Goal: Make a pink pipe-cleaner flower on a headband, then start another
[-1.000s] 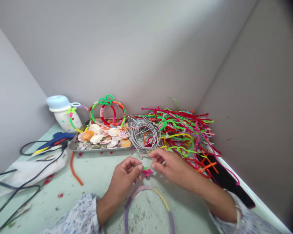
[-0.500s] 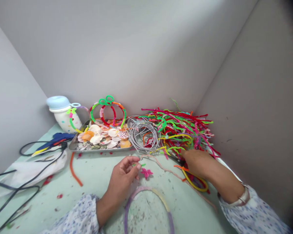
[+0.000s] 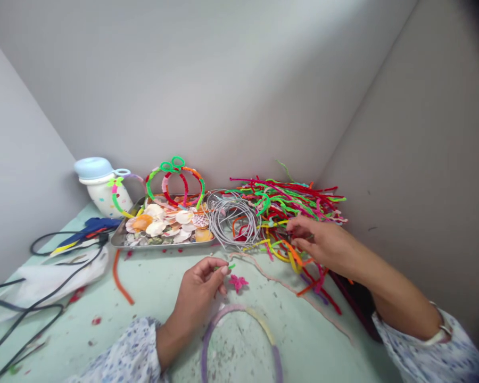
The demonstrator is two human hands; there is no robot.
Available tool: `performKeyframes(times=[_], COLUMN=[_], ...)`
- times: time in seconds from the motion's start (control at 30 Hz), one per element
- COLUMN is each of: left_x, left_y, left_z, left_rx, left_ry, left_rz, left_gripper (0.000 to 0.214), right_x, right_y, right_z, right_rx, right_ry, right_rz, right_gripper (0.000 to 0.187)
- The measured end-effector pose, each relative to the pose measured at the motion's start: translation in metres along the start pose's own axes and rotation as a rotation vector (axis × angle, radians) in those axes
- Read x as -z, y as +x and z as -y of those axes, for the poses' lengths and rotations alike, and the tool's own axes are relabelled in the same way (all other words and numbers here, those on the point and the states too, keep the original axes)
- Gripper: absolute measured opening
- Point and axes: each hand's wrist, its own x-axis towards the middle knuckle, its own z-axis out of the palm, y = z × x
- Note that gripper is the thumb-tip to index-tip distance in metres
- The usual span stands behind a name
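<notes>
the left hand (image 3: pixel 197 290) is pinching its grip together on a small green piece (image 3: pixel 231 266); a pink flower (image 3: pixel 238 282) is lying at its 4 o'clock on the surface (image 3: pixel 151 290). the right hand (image 3: pixel 323 242) is touching the pipe cleaner pile (image 3: pixel 295 205) at 2 o'clock; i cannot tell its grip.

White sleeves (image 3: pixel 123 361) with small blue flowers — pale wristband (image 3: pixel 439 335).

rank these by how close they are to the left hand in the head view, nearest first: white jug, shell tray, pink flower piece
From the left hand, which pinches a green piece:
1. pink flower piece, just to the hand's right, almost at the fingertips.
2. shell tray, behind the hand and a little to the left.
3. white jug, far back on the left, beyond the tray.
</notes>
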Motion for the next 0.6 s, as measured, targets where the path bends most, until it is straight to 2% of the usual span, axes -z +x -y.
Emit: performKeyframes(times=[0.13, 0.23, 0.3, 0.37, 0.5, 0.6], left_x=[0.000, -0.001, -0.002, -0.003, -0.002, 0.000], left_y=[0.000, 0.000, 0.000, 0.000, 0.000, 0.001], left_z=[0.001, 0.000, -0.002, -0.003, -0.002, 0.001], left_rx=[0.007, 0.009, 0.010, 0.015, 0.018, 0.010], left_ry=[0.001, -0.020, -0.035, -0.043, -0.025, -0.020], left_rz=[0.003, -0.008, -0.023, -0.034, -0.022, -0.020], left_gripper=[0.021, 0.021, 0.022, 0.024, 0.026, 0.023], right_x=[-0.011, -0.015, -0.016, -0.019, -0.033, -0.047], right_y=[0.010, 0.015, 0.015, 0.011, 0.000, -0.006], right_z=[0.004, 0.005, 0.008, 0.016, 0.041, 0.055], right_rx=[0.038, -0.018, -0.072, -0.129, -0.256, -0.329], right_ry=[0.478, 0.698, 0.789, 0.905, 1.212, 1.333], right_rz=[-0.206, -0.361, -0.362, -0.232, 0.171, 0.382], right_gripper=[0.018, 0.023, 0.032, 0.037, 0.034, 0.035])
